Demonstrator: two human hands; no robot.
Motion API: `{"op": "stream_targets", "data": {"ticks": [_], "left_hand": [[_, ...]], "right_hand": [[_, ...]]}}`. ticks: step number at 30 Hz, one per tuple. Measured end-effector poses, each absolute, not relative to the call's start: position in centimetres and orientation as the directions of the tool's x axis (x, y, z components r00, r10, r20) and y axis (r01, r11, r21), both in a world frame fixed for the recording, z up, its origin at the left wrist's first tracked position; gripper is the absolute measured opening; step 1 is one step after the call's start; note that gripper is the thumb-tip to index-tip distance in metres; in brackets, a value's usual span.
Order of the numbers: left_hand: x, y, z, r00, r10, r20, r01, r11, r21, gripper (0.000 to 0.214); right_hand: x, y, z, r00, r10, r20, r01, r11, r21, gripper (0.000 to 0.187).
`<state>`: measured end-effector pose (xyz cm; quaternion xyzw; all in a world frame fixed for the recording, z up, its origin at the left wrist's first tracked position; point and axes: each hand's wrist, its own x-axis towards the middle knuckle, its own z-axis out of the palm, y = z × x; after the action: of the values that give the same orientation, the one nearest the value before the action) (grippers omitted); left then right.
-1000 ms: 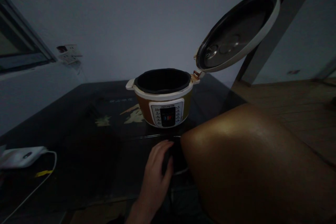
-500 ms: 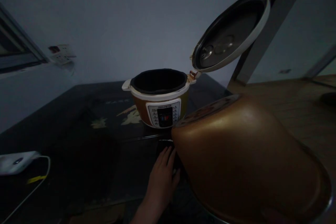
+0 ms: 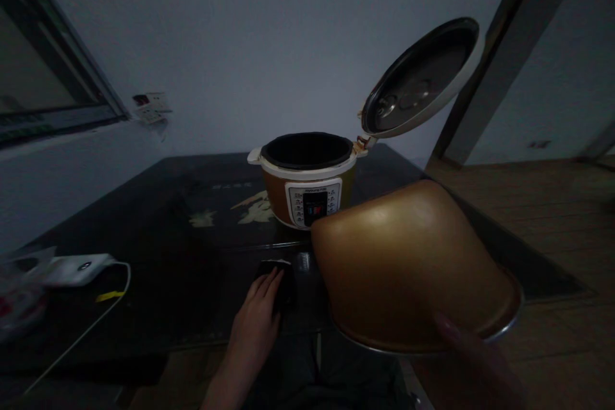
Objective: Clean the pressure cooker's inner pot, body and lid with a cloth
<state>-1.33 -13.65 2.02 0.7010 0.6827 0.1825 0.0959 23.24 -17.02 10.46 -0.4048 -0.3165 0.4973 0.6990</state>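
Note:
My right hand [image 3: 464,362] grips the rim of a golden-brown inner pot [image 3: 403,262], held tilted with its bottom toward me, above the near right edge of the dark table [image 3: 158,237]. My left hand [image 3: 257,317] lies on the table with its fingers resting over a small dark object [image 3: 276,269] that I cannot make out. Behind them stands a brown and white electric cooker [image 3: 307,179], its dark cavity exposed and its lid [image 3: 418,80] swung up to the right.
A white device [image 3: 77,268] with a white cable [image 3: 91,327] lies at the table's left edge. A wall socket [image 3: 151,107] sits on the back wall beside a window frame [image 3: 52,86]. Wooden floor [image 3: 552,218] stretches to the right.
The pot has moved away from the camera and lower, and my right fingers now show at its rim. My left hand has slid leftward along the table. The view has tilted down.

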Motion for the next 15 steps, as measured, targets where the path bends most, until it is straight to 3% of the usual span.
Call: {"op": "stream_targets", "data": {"ticks": [4,7,10,12,15], "left_hand": [[-1.4,-13.0,2.4,-0.019,0.978,0.206,0.923,-0.062,0.38,0.061],[-2.5,-12.0,3.0,-0.116,0.969,0.218,0.843,-0.02,0.537,0.053],[-3.6,-12.1,5.1,-0.294,0.924,0.243,0.635,-0.002,0.772,0.039],[-3.0,-13.3,7.3,-0.462,0.837,0.294,0.501,-0.027,0.865,0.036],[0.5,-16.2,10.5,-0.449,0.699,0.556,0.566,-0.258,0.783,0.041]], "right_hand": [[21.8,-17.2,11.7,0.246,0.968,-0.038,-0.626,0.129,-0.769,0.029],[21.2,-17.0,11.4,0.217,0.976,-0.008,-0.617,0.13,-0.776,0.038],[20.7,-16.8,10.5,0.181,0.983,0.026,-0.575,0.128,-0.808,0.031],[20.4,-16.8,9.7,0.164,0.985,0.052,-0.536,0.133,-0.833,0.023],[20.0,-16.9,8.8,0.147,0.98,0.135,-0.429,0.186,-0.884,0.01]]}}
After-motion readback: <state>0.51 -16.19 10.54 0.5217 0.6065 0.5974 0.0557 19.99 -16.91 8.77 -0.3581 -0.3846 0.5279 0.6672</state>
